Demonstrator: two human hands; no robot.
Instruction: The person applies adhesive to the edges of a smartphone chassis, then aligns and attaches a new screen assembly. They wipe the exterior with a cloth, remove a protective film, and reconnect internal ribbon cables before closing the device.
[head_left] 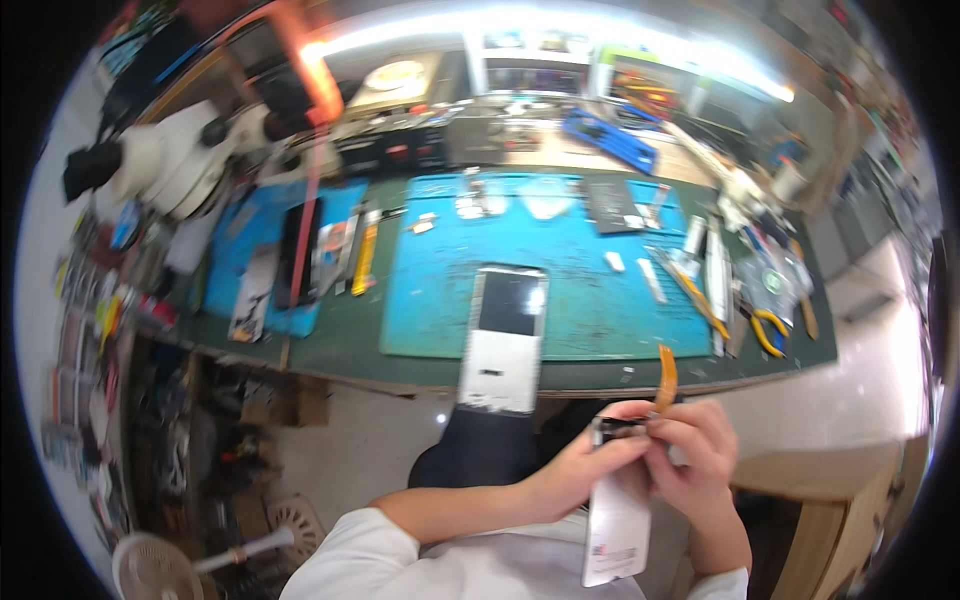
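My left hand (582,470) grips the upper end of a white, flat, phone-sized panel (618,525), held above my lap in front of the bench. Small printed marks show near the panel's lower end, and its top edge is dark. At that top edge my right hand (697,452) pinches with thumb and fingers. An orange flex cable (667,375) sticks up from between these fingers; its lower end is hidden by them. Beyond my hands, a slim rectangular phone part (503,345), dark above and white below, lies across the front edge of the blue mat (430,300).
A microscope (165,165) stands at the left. Tweezers, yellow-handled pliers (768,335) and other tools lie along the mat's right side. A dark phone (298,255) rests on the left mat. A white fan (155,568) is at the lower left, a wooden cabinet (830,480) at the right.
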